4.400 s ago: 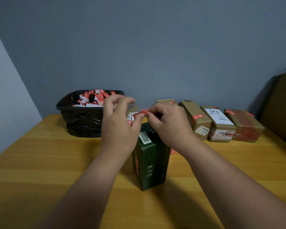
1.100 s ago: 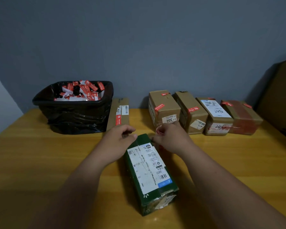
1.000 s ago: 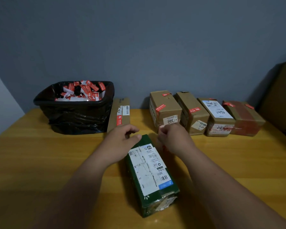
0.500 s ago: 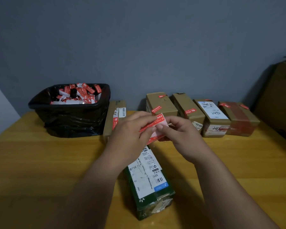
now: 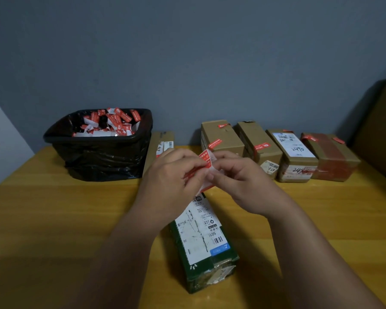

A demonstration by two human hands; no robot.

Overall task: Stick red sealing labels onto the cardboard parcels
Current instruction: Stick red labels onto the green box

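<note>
Wooden table (image 5: pixel 54 219) under a grey-blue wall (image 5: pixel 187 52) — both hands' fingers (image 5: pixel 201 172) pinch, seemingly, one red label (image 5: pixel 205 160).

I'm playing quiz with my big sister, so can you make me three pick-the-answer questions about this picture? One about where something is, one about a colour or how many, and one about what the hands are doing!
1. Where is the black bin?
A. Back left of the table
B. On the floor
C. On top of the brown parcels

2. What colour is the parcel lying nearest the person?
A. Blue
B. Green
C. White

3. What are the left hand and right hand doing?
A. Resting flat on the table
B. Lifting the bin
C. Pinching a red label together

Answers:
1 A: it stands at the table's back left.
2 B: its sides are dark green.
3 C: both hands' fingertips pinch the label above the parcel.
</note>
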